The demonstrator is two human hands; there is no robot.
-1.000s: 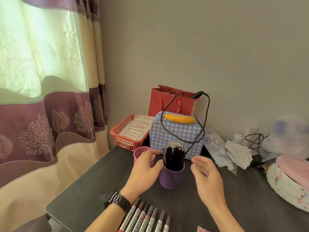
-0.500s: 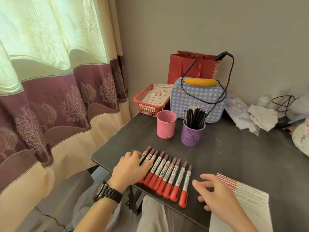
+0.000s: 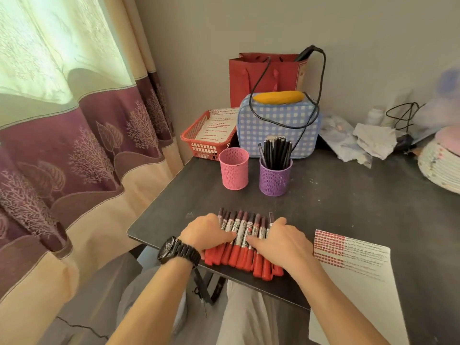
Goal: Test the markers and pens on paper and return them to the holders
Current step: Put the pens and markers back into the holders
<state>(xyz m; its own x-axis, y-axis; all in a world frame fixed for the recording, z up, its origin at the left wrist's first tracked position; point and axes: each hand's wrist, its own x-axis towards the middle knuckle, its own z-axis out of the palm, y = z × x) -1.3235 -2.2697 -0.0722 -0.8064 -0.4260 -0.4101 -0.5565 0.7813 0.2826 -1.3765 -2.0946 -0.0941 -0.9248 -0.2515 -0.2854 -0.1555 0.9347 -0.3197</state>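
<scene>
The markers (image 3: 242, 241) lie side by side in a tight row at the near edge of the table (image 3: 348, 207), red caps toward the person. The left hand (image 3: 206, 232) covers the row's left end with fingers bent downward; their tips are hidden, so a grip cannot be confirmed. The right hand (image 3: 281, 241) rests on the right end, fingers together and laid across the barrels. The paper (image 3: 353, 265) lies just right of the row. Behind stand the pink holder (image 3: 234, 171) and the purple holder (image 3: 275, 180), which contains black pens (image 3: 275, 151).
</scene>
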